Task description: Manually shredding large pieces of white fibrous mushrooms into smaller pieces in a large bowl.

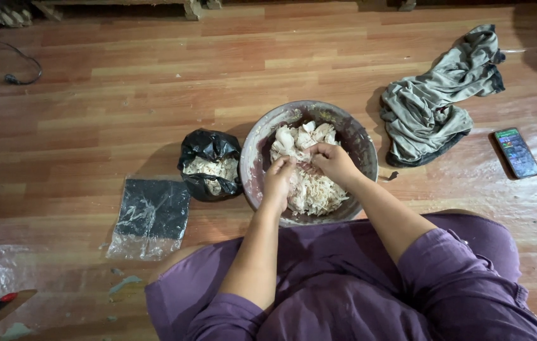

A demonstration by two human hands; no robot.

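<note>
— Where does the shredding stand right now?

— Partway, I'd judge. The metal bowl (254,158) sits on the wooden floor (123,82), right in front of the person's knees, and the pale meat (309,186) inside it is of two kinds: the near half looks pulled into fine strands, while the far half, up by the rim, is in bigger whole chunks (306,134).

— And the hands?

— Both are down in the bowl. The left hand (278,180) is curled, fingers pinching a bit of the meat; the right hand (333,161) is closed on a piece too, just beside the left — they look to be tugging one lump apart between them.

— So what's left?

— Those chunks at the back, as far as I can see. That reads as a fair share of the pile, perhaps a third, though what lies under the strands is hidden.

— What about the black bag (208,148)?

— It stands open just to the left of the bowl, touching or nearly touching it, with some pale scraps inside — whether those are bones or skin I can't tell. A flat clear plastic bag (151,218) lies near it, a crumpled grey cloth (435,101) lies to the right of the bowl, and a phone (516,153) lies farther right, well apart from the work.
</note>
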